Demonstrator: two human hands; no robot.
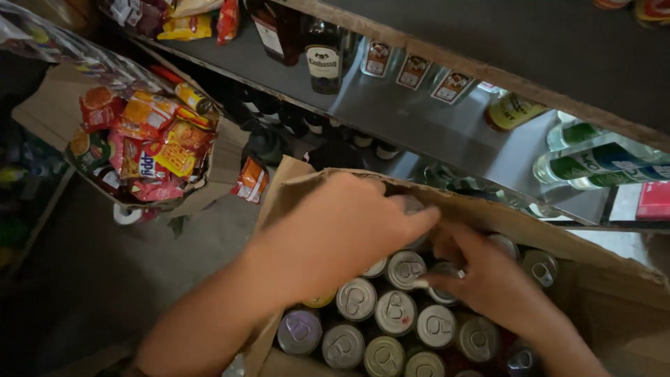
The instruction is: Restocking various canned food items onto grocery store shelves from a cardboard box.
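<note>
An open cardboard box (488,209) in front of me is packed with several upright drink cans (394,312), silver tops and pull tabs facing up. My left hand (342,227) reaches into the box from the left, fingers curled over a can (413,204) at the far row near the box flap. Coming in from the lower right, my right hand (488,279) has its fingers bent around a can top (440,293) in the middle rows. Whether either hand has lifted a can cannot be told.
A grey shelf (419,112) runs behind the box with dark glass bottles (324,59), small packets and green plastic bottles (593,164) lying on it. A carton of bright snack packets (150,146) sits at the left over a grey floor (139,265).
</note>
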